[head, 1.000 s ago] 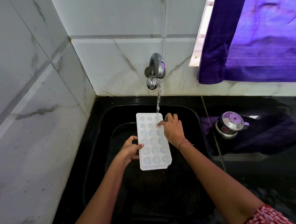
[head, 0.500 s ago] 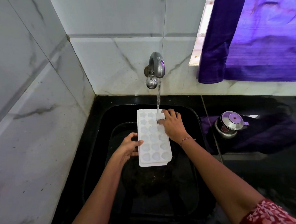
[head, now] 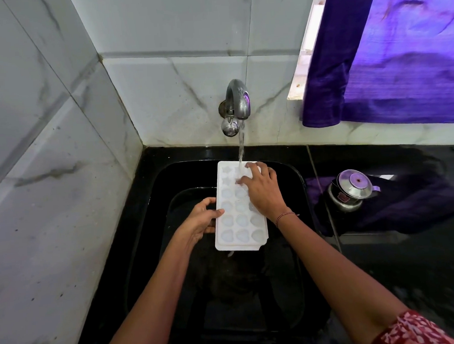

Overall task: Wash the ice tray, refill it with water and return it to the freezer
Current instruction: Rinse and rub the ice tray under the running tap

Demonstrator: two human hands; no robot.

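Ice tray (head: 236, 219) is over the black sink (head: 149, 229), cells up, roughly level, held clear of the basin. My left hand (head: 201, 221) grips its left long edge about midway, thumb on the top rim, fingers tucked underneath. My right hand (head: 264, 190) holds nothing: fingers spread and lying on the far cells, rubbing position, palm over the right-hand column.

Change over the last second: the tray has gone further back toward the wall, so the stream (head: 241, 147) from the tap (head: 236, 102) now falls on the far row just beside my right fingertips, where before it only reached the far edge. My right hand went up the tray with it. Left grip is the same.

Judgement: this is the wash step, rinsing and scrubbing the far cells; near cells look wet and pale, can't tell if they hold water. Refill and freezer not yet begun. A little water drips off the near edge.

Also there: a steel pot (head: 350, 191) on a dark cloth (head: 421, 202) on the table (head: 412, 267), purple curtain (head: 399, 55) above.
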